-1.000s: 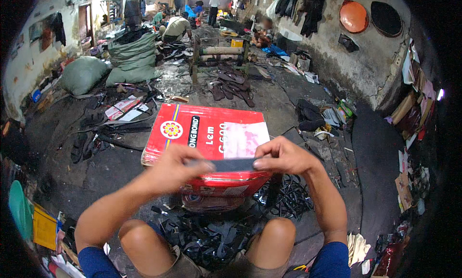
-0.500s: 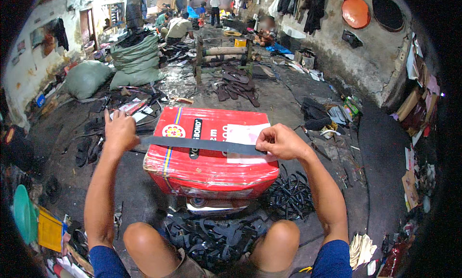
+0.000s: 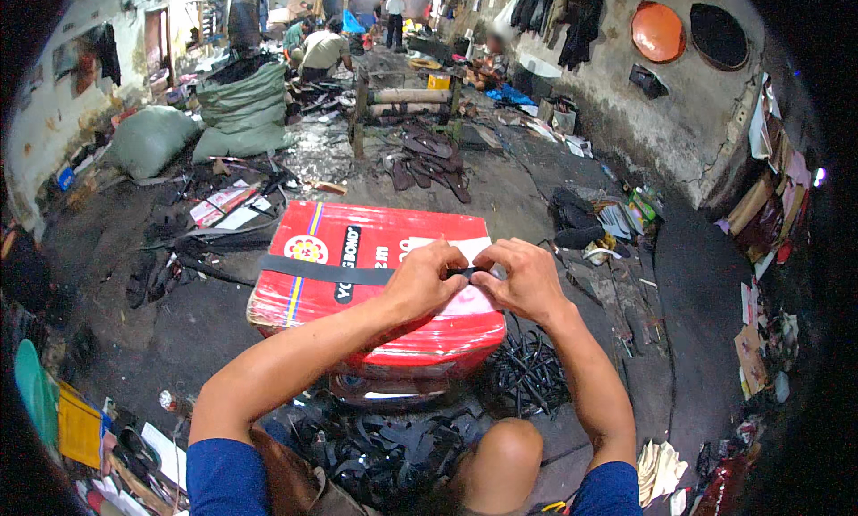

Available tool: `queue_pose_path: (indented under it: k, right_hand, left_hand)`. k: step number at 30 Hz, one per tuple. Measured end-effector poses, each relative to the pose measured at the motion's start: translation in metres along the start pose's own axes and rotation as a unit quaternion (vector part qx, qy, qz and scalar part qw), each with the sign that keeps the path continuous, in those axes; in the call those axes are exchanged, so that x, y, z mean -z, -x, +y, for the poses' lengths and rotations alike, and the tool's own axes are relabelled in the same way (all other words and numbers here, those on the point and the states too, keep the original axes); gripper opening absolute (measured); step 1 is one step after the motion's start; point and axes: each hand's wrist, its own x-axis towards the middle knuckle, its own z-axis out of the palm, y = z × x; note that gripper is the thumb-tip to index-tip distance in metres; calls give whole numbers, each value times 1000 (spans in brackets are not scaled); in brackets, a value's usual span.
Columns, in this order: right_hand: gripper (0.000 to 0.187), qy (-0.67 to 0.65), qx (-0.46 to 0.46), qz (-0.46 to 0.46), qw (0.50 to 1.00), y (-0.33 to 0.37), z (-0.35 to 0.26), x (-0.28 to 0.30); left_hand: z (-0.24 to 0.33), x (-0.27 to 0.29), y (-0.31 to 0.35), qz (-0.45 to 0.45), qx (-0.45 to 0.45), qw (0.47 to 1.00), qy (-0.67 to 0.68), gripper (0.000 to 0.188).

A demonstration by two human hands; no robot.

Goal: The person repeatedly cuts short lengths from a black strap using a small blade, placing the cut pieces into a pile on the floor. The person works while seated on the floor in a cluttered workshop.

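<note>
Floor (image 3: 536,203) of grey, dirty concrete runs back through the workshop, strewn with dark scraps. Two bulging grey-green sacks (image 3: 237,114) sit at the far left, with people crouched behind them. In front of the seated person stands a large red rectangular tin (image 3: 375,293) with a yellow-and-blue stripe, wrapped in glossy film, serving as a work surface. A heap of black rubber strips (image 3: 527,373) lies on the floor just right of the tin; more black pieces lie between the person's knees.

Across the top of the tin lies a long, flat black rubber strap (image 3: 326,271), stretched from the tin's left edge to the hands at its right part.

Left hand (image 3: 429,279): fingers curled together and pinched on the strap's right end, knuckles up. Right hand (image 3: 527,279): touching the left, fingertips bent inward and closed on the same end. The strap's end sits between both sets of fingertips, mostly hidden by them; the free length extends leftward, flat on the tin.
</note>
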Motion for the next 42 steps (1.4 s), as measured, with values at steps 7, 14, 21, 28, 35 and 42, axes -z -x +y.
queue_pose_path:
  k: [7, 14, 21, 28, 35, 42]
  right_hand:
    - [18, 0, 26, 8, 1000, 14, -8, 1]
    - [19, -123, -42, 1, 992, 13, 2, -3]
    - [17, -137, -37, 64, 988, 16, 4, -16]
    - [16, -195, -109, 79, 971, 18, 0, -22]
    - [18, -289, -222, 96, 926, 19, 12, -45]
    - [24, -423, -307, 131, 842, 21, 4, -57]
  left_hand:
    - [-6, -2, 8, 23, -102, 993, -47, 14]
    - [-4, 3, 2, -10, 19, 999, 49, 21]
    - [-9, -1, 1, 12, -1, 1000, 4, 18]
    - [-10, -2, 0, 25, -22, 999, -8, 17]
    - [-5, -6, -6, 21, -14, 999, -40, 13]
    - [-14, 0, -26, -27, -52, 995, -80, 13]
